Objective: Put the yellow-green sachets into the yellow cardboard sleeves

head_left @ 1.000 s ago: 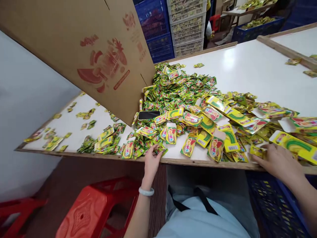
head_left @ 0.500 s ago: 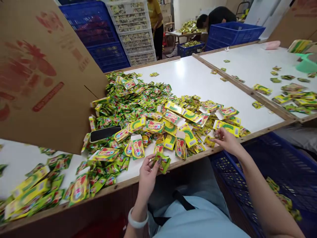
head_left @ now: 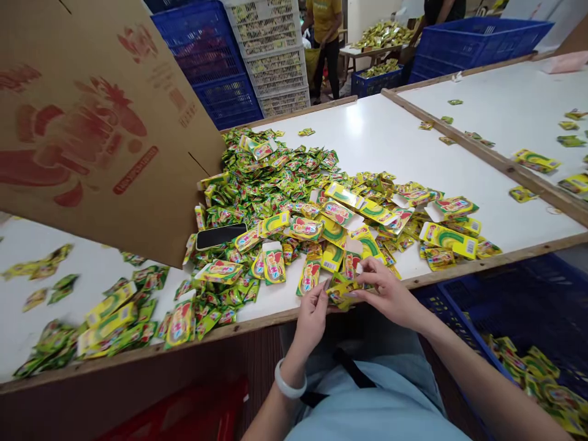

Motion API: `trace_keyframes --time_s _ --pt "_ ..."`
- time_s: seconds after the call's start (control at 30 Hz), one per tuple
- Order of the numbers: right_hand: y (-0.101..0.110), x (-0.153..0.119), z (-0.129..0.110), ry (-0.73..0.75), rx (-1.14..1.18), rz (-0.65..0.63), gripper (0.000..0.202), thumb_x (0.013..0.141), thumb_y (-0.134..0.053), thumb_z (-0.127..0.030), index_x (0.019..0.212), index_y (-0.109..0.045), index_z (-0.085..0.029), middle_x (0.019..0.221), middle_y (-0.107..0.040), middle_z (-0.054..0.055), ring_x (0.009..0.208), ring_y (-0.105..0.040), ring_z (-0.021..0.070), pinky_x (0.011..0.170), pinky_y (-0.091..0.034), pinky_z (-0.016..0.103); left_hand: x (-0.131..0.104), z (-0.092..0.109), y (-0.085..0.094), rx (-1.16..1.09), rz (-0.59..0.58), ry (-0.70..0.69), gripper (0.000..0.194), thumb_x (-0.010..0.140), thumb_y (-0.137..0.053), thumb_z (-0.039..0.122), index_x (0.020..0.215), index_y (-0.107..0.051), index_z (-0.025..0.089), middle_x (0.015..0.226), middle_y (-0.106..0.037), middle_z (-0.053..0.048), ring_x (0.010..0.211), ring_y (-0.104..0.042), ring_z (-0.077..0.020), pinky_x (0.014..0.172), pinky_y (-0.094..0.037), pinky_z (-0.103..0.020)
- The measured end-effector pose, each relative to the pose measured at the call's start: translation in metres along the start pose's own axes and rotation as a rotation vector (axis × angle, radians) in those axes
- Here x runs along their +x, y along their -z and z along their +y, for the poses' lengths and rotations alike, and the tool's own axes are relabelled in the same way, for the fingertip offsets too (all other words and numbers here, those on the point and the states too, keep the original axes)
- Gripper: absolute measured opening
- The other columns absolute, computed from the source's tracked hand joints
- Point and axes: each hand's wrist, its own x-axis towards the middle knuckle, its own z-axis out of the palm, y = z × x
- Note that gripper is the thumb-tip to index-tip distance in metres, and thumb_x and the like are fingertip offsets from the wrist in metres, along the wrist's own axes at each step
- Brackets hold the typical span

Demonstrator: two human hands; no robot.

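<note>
My left hand (head_left: 313, 315) is closed on small shiny candy packets (head_left: 340, 293), held just over the table's front edge. From the other side my right hand (head_left: 383, 293) pinches a yellow packet against them, so the two hands nearly meet. Behind them lie small printed boxes, among them an open-flapped one (head_left: 274, 262) and a long yellow one (head_left: 449, 240). A large heap of green packets (head_left: 271, 177) spreads farther back. How many packets are in my hands I cannot tell.
A big cardboard carton (head_left: 92, 122) leans at the left, with a dark phone (head_left: 221, 236) beside it. Wooden strips (head_left: 496, 159) border the white table. A blue crate (head_left: 468, 300) with packets stands low at the right. Stacked crates (head_left: 275, 61) and two people are beyond.
My right hand has moved left from the table edge with a yellow packet and now meets my left hand. The view has shifted leftward.
</note>
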Motion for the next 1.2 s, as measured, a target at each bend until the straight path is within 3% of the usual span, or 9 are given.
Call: trace_keyframes --time_s 0.13,0.33,0.5,0.63,0.77,0.83,0.93,1.03,1.2 --pt "-0.002 0.001 -0.003 0.002 -0.107 -0.17 0.006 0.09 -0.063 -0.017 0.084 -0.065 -0.02 0.106 -0.053 0.007 0.105 -0.055 0.0211 0.095 -0.049 0.035 -0.01 0.0 0.008 0.037 -0.188 0.033 0.072 0.077 -0.064 0.074 0.119 -0.074 0.016 0.109 -0.076 -0.013 0.095 -0.073 -0.0286 0.077 -0.063 -0.04" --pt "0.006 -0.005 -0.006 -0.011 -0.202 -0.311 0.009 0.092 -0.056 -0.012 0.091 -0.062 -0.019 0.111 -0.056 0.01 0.105 -0.057 0.0231 0.093 -0.051 0.04 -0.012 -0.009 0.003 0.209 -0.206 -0.055 0.048 0.09 -0.063 0.053 0.121 -0.073 0.017 0.113 -0.076 -0.013 0.103 -0.071 -0.027 0.093 -0.057 -0.04" --pt "0.005 -0.019 0.001 -0.218 0.143 -0.203 0.058 0.081 -0.077 -0.03 0.133 -0.054 -0.023 0.121 -0.063 0.01 0.093 -0.064 0.0192 0.079 -0.057 0.032 -0.018 -0.009 -0.009 0.433 -0.165 -0.452 0.028 0.099 -0.054 0.029 0.117 -0.075 0.024 0.115 -0.071 -0.011 0.108 -0.068 -0.0216 0.097 -0.054 -0.036" --pt "0.004 -0.033 0.014 -0.333 0.426 -0.188 0.033 0.088 -0.067 -0.045 0.107 -0.072 -0.019 0.09 -0.073 0.006 0.072 -0.068 0.0167 0.066 -0.058 0.029 -0.016 -0.005 -0.02 0.662 -0.122 -0.678 0.031 0.101 -0.047 0.023 0.12 -0.071 0.027 0.109 -0.063 -0.01 0.098 -0.064 -0.0176 0.085 -0.055 -0.031" --pt "0.02 -0.039 0.022 -0.409 0.494 0.128 0.038 0.08 -0.076 -0.05 0.096 -0.072 -0.016 0.064 -0.067 0.001 0.053 -0.063 0.0139 0.052 -0.058 0.026 0.017 0.003 -0.034 0.851 0.154 -0.585 0.041 0.101 -0.047 0.037 0.137 -0.053 0.019 0.125 -0.057 -0.016 0.121 -0.053 -0.0284 0.105 -0.043 -0.047" --pt "0.032 -0.038 0.025 -0.412 0.515 0.24 0.04 0.077 -0.078 -0.051 0.095 -0.07 -0.016 0.058 -0.064 -0.001 0.048 -0.06 0.013 0.047 -0.057 0.026 0.039 0.004 -0.041 0.977 0.188 -0.476 0.057 0.093 -0.06 0.048 0.136 -0.049 0.014 0.133 -0.053 -0.021 0.129 -0.045 -0.0353 0.11 -0.034 -0.055" --pt "0.045 -0.037 0.027 -0.402 0.554 0.33 0.041 0.075 -0.081 -0.051 0.093 -0.068 -0.017 0.055 -0.062 -0.002 0.044 -0.057 0.0123 0.041 -0.054 0.025 0.063 0.0 -0.047 1.106 0.162 -0.347 0.061 0.074 -0.079 0.054 0.117 -0.058 0.015 0.124 -0.055 -0.018 0.123 -0.047 -0.0378 0.105 -0.036 -0.056" --pt "0.051 -0.036 0.028 -0.381 0.594 0.363 0.038 0.075 -0.082 -0.049 0.089 -0.064 -0.018 0.055 -0.062 -0.002 0.042 -0.056 0.0119 0.039 -0.051 0.023 0.067 -0.003 -0.047 1.058 0.127 -0.349 0.04 0.073 -0.082 0.041 0.094 -0.057 0.019 0.108 -0.06 -0.01 0.113 -0.052 -0.0331 0.1 -0.039 -0.052" --pt "0.048 -0.023 0.01 -0.272 0.611 0.397 0.037 0.075 -0.082 -0.046 0.094 -0.064 -0.021 0.069 -0.063 -0.002 0.041 -0.054 0.0106 0.035 -0.048 0.024 0.042 0.01 -0.042 0.467 -0.173 -0.332 0.027 0.086 -0.065 0.026 0.107 -0.049 0.023 0.119 -0.063 -0.011 0.113 -0.059 -0.0257 0.098 -0.047 -0.041"
